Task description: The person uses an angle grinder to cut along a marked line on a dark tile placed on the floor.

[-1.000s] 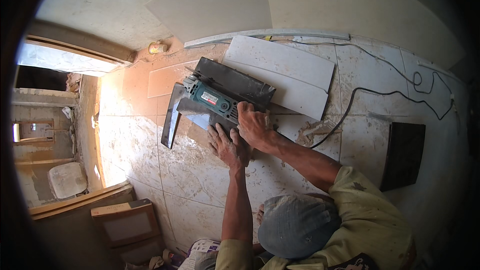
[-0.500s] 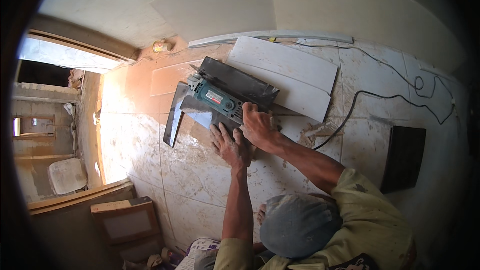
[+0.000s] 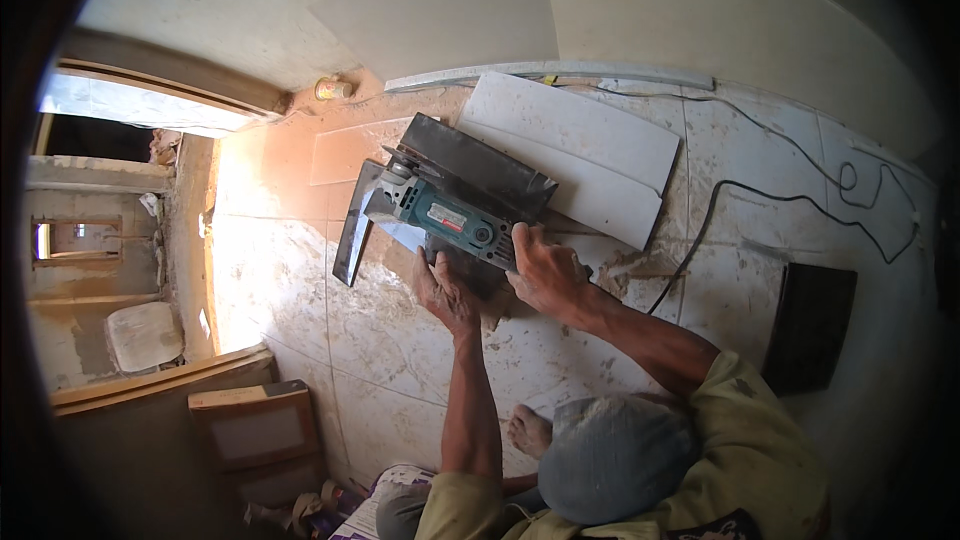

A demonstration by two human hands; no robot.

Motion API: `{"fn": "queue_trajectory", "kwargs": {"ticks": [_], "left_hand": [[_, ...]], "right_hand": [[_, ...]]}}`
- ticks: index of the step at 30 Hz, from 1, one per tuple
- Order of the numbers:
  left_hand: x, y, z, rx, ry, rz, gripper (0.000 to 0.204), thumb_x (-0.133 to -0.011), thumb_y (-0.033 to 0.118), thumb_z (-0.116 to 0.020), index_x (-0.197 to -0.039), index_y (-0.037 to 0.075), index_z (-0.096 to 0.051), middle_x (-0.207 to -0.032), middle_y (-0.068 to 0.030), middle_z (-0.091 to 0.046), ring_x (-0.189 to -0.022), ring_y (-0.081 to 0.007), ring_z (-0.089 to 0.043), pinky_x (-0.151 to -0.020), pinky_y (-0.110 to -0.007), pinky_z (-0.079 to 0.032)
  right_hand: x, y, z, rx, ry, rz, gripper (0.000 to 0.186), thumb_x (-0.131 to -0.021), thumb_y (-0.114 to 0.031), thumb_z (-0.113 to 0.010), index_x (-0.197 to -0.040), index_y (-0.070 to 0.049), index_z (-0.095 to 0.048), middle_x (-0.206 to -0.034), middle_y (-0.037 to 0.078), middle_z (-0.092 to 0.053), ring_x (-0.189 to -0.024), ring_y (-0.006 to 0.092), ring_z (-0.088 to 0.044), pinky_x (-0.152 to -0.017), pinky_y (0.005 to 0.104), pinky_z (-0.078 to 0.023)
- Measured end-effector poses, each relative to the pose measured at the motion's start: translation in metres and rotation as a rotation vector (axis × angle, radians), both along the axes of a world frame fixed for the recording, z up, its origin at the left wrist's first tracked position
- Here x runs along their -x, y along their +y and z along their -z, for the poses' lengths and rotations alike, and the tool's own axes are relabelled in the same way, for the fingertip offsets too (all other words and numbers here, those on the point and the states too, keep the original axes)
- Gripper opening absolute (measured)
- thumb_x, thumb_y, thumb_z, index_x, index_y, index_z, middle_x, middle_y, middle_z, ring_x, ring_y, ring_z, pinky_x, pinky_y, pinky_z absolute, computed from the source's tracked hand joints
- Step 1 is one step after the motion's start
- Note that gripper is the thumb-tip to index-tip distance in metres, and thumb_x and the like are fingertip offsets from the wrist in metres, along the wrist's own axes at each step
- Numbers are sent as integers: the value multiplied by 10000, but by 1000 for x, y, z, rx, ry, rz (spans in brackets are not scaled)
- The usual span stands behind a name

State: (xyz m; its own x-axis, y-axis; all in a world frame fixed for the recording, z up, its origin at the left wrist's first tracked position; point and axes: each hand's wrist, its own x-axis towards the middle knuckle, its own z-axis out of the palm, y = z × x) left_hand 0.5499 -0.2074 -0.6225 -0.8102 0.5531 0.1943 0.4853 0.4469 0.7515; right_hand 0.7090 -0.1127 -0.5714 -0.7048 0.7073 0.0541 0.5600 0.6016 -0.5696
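A teal angle grinder (image 3: 447, 217) lies slantwise over dark tile pieces, its disc end toward the upper left. My right hand (image 3: 548, 275) is wrapped around its rear end. Just left of that, my left hand (image 3: 447, 298) has its fingertips and thumb closed at the near edge of a dark tile (image 3: 480, 275) under the grinder; part of the grip is hidden. A larger dark tile (image 3: 480, 168) lies behind the grinder. At the disc end a narrow dark strip (image 3: 352, 240) juts toward me, beside a shiny grey patch.
White boards (image 3: 570, 155) lie behind the dark tiles. A black cord (image 3: 705, 230) trails right over the dusty floor (image 3: 380, 355). Another dark tile (image 3: 812, 325) is at the right. A small tub (image 3: 333, 89) stands by the wall, a cardboard box (image 3: 255, 430) at lower left.
The grinder and my right hand have shifted slightly right and nearer. My left hand has drawn back from lying flat over the dark tile, its fingers now closer together.
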Motion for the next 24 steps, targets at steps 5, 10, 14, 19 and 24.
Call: {"fn": "queue_trajectory", "kwargs": {"ticks": [5,10,14,19,24], "left_hand": [[-33,38,-42,-685,-1035,69,577,-924,484,-644,-1277,48,-510,-1233,-84,-583,-1127,-222,-577,-999,-391,-458],[-39,38,-52,-686,-1187,-8,528,-880,435,-689,-1218,62,-532,-1119,-61,-602,-1038,-211,-620,-844,-403,-552],[-48,35,-57,-742,-1091,-80,469,-846,353,-710,-1181,71,-543,-1042,-52,-594,-943,-200,-640,-757,-376,-576],[-58,31,-67,-784,-1050,-125,468,-821,319,-737,-1164,65,-545,-995,-43,-586,-920,-187,-628,-749,-363,-560],[-66,28,-67,-750,-1065,-118,413,-837,303,-737,-1137,62,-586,-1020,-31,-609,-930,-174,-625,-829,-348,-530]], "right_hand": [[-12,-2,3,-54,41,-39,458,-782,-137,-737,-1076,25,-425,-906,177,-574,-745,283,-690,-615,352,-597],[-19,-9,0,-114,107,-79,544,-759,-106,-733,-1152,70,-401,-945,203,-553,-751,324,-690,-593,383,-594],[-21,-16,-5,-9,54,-35,569,-740,-99,-746,-1150,66,-387,-986,223,-532,-760,358,-685,-604,407,-592],[-20,-19,1,183,34,49,515,-707,-80,-739,-1079,-2,-392,-995,248,-525,-757,451,-655,-662,546,-547],[-30,-21,4,194,-16,47,508,-716,-124,-782,-1023,15,-402,-1003,258,-532,-807,435,-670,-649,523,-573]]}}
